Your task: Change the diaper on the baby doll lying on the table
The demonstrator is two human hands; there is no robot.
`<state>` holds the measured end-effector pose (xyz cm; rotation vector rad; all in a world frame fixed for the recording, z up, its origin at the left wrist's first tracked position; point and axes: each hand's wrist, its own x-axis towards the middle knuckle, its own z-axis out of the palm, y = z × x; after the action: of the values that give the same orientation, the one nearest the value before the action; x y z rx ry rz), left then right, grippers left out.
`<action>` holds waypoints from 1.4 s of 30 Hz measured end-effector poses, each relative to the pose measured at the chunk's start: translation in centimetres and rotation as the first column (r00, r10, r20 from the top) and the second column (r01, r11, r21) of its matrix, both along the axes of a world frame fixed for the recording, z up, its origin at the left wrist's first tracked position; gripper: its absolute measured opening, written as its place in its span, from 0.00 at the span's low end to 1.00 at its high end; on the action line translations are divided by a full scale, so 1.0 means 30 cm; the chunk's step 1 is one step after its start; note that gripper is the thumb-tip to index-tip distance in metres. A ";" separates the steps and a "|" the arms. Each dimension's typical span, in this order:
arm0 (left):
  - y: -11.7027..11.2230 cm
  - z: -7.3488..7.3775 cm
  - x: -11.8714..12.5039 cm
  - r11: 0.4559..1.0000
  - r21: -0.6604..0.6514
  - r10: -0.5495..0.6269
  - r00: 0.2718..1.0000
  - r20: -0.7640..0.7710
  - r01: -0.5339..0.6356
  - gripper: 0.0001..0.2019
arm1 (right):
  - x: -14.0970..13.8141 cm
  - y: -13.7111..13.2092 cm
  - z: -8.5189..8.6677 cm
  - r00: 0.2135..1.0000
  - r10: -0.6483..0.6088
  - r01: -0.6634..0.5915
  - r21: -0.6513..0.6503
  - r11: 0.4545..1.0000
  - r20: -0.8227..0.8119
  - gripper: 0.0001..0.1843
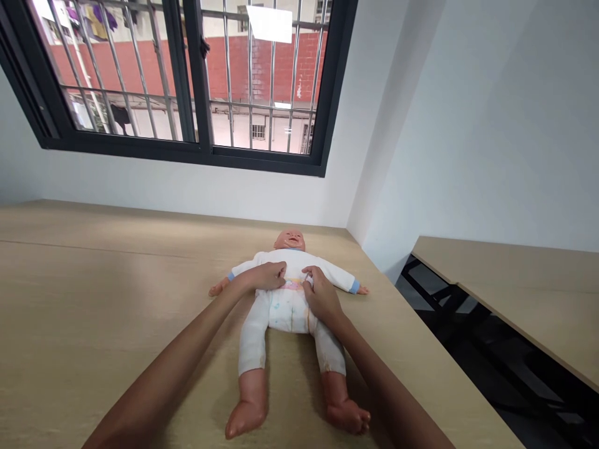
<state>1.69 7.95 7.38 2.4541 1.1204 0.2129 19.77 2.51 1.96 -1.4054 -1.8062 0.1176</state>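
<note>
A baby doll (290, 299) lies on its back on a light wooden table (116, 299), head toward the far wall and feet toward me. Its white long-sleeved top (294, 265) has blue cuffs, and a white diaper with small coloured spots (287, 315) covers its hips. My left hand (264, 277) grips the top's left side over the chest. My right hand (322, 296) pinches the cloth at the middle of the doll's waist. A pink and yellow print (292, 285) shows between my hands.
The table's right edge runs diagonally past the doll's feet. Beyond it, a second wooden table (505, 280) stands across a dark gap with black metal framing (444, 312). A barred window (187, 81) sits in the white wall behind the table.
</note>
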 end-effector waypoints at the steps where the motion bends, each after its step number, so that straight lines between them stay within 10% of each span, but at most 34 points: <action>1: 0.001 0.000 0.000 1.000 0.000 0.001 1.000 0.002 -0.001 0.04 | 0.000 0.000 0.000 1.000 -0.005 0.005 0.002 1.000 -0.004 0.16; 42: -0.043 0.035 0.024 0.993 -0.086 -0.066 0.974 0.217 0.087 0.18 | -0.011 -0.015 0.013 0.980 0.154 -0.168 0.105 0.980 0.124 0.09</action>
<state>2.41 6.66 8.43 2.3211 0.9210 0.3818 19.45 2.07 2.36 -1.2055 -1.9895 0.0158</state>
